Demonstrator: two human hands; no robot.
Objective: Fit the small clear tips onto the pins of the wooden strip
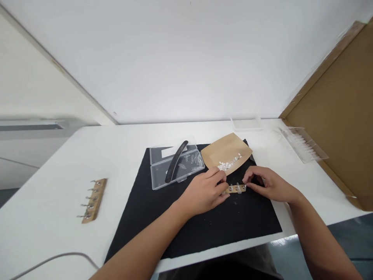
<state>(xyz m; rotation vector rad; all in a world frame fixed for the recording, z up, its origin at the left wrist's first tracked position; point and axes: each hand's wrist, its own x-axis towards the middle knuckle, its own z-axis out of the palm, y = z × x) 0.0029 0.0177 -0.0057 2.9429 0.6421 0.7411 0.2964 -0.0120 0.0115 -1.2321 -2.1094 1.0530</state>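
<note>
My left hand [208, 190] is closed around the left end of a small wooden strip [233, 189] that lies on the black mat. Several round metal pieces line the strip, and clear nail tips [239, 188] stand on it. At the strip's right end, my right hand [266, 183] has its thumb and forefinger pinched together; what sits between them is too small to make out. Just behind the left hand, small white pieces [224, 166] lie in a brown paper tray [217, 151].
A black curved nail file [176, 161] lies across an open clear plastic case [159, 179] with loose nail tips. On the left of the white table stands another wooden strip [96, 202] with clipped tips. A clear tray of tips [304, 146] lies beside the cardboard panel [340, 116].
</note>
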